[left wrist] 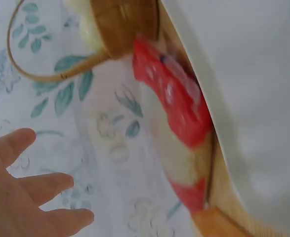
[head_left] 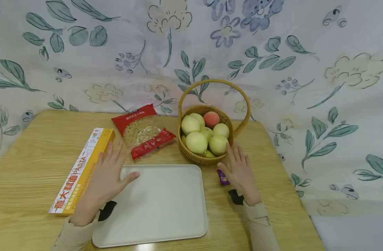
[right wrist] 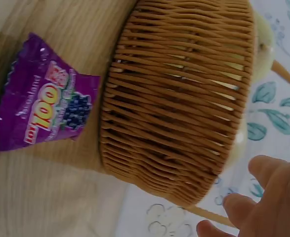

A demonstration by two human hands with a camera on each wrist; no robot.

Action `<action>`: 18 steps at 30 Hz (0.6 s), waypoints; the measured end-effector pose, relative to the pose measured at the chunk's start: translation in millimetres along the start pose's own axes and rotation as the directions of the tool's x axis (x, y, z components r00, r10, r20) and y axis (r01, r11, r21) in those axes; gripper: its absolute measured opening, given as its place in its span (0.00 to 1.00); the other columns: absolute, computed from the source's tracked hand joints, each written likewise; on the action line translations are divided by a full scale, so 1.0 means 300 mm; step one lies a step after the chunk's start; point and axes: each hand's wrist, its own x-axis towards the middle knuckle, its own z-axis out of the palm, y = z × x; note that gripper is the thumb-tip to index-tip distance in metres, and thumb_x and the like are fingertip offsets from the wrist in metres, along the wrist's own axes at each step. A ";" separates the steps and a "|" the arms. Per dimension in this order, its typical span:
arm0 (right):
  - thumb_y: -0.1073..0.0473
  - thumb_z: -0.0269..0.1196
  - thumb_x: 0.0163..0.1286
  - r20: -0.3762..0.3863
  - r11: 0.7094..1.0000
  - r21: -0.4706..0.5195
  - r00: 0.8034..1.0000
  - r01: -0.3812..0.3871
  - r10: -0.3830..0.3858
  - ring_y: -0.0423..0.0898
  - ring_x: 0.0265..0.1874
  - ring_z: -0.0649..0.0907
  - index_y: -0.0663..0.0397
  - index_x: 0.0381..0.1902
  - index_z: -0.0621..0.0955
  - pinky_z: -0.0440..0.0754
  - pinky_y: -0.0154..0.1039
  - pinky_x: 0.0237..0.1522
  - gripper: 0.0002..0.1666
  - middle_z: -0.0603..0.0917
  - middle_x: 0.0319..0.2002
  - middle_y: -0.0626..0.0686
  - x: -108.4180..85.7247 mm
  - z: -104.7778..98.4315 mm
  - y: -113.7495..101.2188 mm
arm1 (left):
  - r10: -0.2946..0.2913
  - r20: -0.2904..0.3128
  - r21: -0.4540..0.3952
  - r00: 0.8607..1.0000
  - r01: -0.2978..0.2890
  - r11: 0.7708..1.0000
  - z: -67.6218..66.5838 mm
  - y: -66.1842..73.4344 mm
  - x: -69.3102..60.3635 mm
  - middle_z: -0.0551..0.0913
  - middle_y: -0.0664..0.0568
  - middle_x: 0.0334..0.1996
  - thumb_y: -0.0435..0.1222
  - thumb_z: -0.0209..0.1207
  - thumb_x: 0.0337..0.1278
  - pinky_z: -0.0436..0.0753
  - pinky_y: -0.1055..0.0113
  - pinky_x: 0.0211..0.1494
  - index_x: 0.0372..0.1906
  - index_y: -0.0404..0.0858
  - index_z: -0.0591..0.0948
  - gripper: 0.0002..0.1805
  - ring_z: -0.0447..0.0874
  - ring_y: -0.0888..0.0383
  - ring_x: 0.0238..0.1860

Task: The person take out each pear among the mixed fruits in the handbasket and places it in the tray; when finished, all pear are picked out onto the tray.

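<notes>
My left hand (head_left: 105, 181) is raised with spread fingers over the left edge of the white tray (head_left: 154, 205) and the yellow pasta box (head_left: 81, 170); it holds nothing. Just beyond it lies the red-ended pasta bag (head_left: 142, 130), seen also in the left wrist view (left wrist: 177, 108). My right hand (head_left: 240, 174), fingers extended and holding nothing, hovers by the front right of the wicker basket (head_left: 196, 158) of pale green fruit and one reddish fruit (head_left: 211, 119). A small purple packet (head_left: 223, 177) lies beside that hand; the right wrist view shows the packet (right wrist: 46, 101) near the basket (right wrist: 174, 98).
The wooden table (head_left: 25, 150) ends at a wall covering (head_left: 132, 52) printed with flowers and leaves. An arched handle (head_left: 215, 81) rises over the basket and leans toward that covering. The tray stands in front of the bag and basket.
</notes>
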 end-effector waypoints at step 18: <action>0.35 0.45 0.74 0.052 0.987 0.123 0.994 -0.103 0.097 0.65 0.76 0.47 0.59 0.76 0.35 0.50 0.65 0.72 0.52 0.36 0.78 0.61 0.073 0.052 0.050 | 0.266 -0.090 -0.546 0.960 -0.271 0.793 0.240 0.225 0.358 0.66 0.46 0.71 0.70 0.54 0.50 0.61 0.40 0.71 0.68 0.43 0.70 0.47 0.59 0.44 0.73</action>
